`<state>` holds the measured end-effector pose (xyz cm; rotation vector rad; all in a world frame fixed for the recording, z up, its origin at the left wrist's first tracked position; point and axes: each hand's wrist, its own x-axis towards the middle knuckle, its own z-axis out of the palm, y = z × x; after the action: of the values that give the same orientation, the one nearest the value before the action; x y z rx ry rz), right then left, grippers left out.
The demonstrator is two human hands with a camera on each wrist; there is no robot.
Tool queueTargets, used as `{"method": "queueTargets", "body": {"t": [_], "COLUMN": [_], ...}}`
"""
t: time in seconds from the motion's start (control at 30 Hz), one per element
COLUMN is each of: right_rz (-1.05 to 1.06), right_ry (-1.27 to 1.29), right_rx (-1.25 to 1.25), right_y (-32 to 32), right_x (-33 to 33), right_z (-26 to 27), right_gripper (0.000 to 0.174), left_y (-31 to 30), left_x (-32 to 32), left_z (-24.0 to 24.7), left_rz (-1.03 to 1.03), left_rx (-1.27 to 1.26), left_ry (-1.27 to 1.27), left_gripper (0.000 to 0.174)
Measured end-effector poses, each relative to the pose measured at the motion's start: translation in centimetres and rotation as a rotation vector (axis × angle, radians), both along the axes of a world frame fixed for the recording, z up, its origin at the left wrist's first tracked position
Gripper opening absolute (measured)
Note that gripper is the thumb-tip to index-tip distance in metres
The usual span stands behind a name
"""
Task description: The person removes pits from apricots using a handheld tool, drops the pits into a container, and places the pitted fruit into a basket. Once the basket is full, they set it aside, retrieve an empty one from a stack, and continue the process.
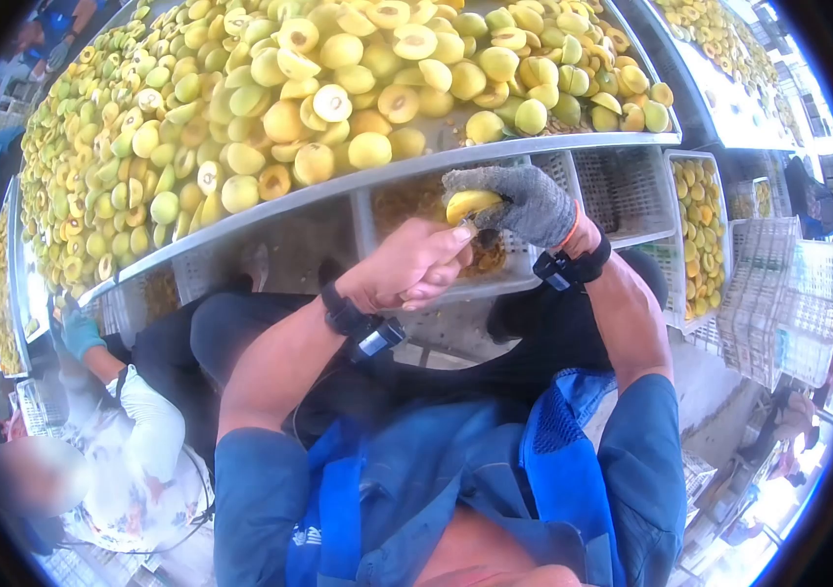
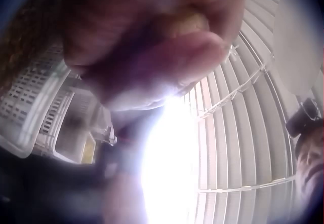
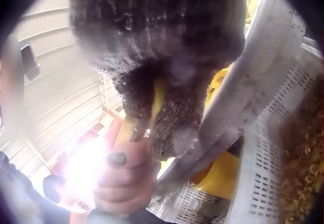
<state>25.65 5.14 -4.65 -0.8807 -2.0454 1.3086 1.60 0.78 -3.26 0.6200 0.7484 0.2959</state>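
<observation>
In the head view, my gloved right hand [image 1: 529, 205] grips a yellow stone-fruit half [image 1: 470, 204], its cut side dark. Grey knit covers the fingers, which close round the fruit in the right wrist view too. My bare left hand [image 1: 416, 264] is curled close below it, thumb tip right at the fruit's lower edge. Between left thumb and fingers, a small yellowish piece [image 2: 183, 24] shows in the left wrist view; I cannot tell what it is. Both hands meet just in front of a metal-edged table [image 1: 377, 176] heaped with yellow-green stone fruit [image 1: 314, 98], many halved, some with stones showing.
Beneath the table edge stand white plastic crates [image 1: 622, 191], one holding brown scraps [image 1: 488, 256]. To the right are a crate of yellow fruit halves [image 1: 698, 225] and stacked crates [image 1: 778, 293]. Another person [image 1: 137, 450] sits close on the left, with a gloved hand at the table.
</observation>
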Motion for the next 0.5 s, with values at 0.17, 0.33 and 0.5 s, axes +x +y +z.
{"method": "queueTargets", "body": {"t": [0.17, 0.33, 0.5], "right_rz": [0.007, -0.017, -0.013], "right_ry": [-0.046, -0.041, 0.056], "right_rx": [-0.007, -0.020, -0.183], "right_y": [0.1, -0.1, -0.2], "right_x": [0.2, 0.0, 0.0], "right_z": [-0.4, -0.5, 0.2], "right_gripper": [0.043, 0.043, 0.041], "left_y": [-1.0, -1.2, -0.3], "left_x": [1.3, 1.5, 0.5], "left_z": [-2.3, -3.5, 0.5], "left_rz": [0.050, 0.105, -0.052], "left_rx": [0.693, 1.090, 0.172], "left_ry": [0.299, 0.446, 0.194], "left_gripper": [0.037, 0.036, 0.036]}}
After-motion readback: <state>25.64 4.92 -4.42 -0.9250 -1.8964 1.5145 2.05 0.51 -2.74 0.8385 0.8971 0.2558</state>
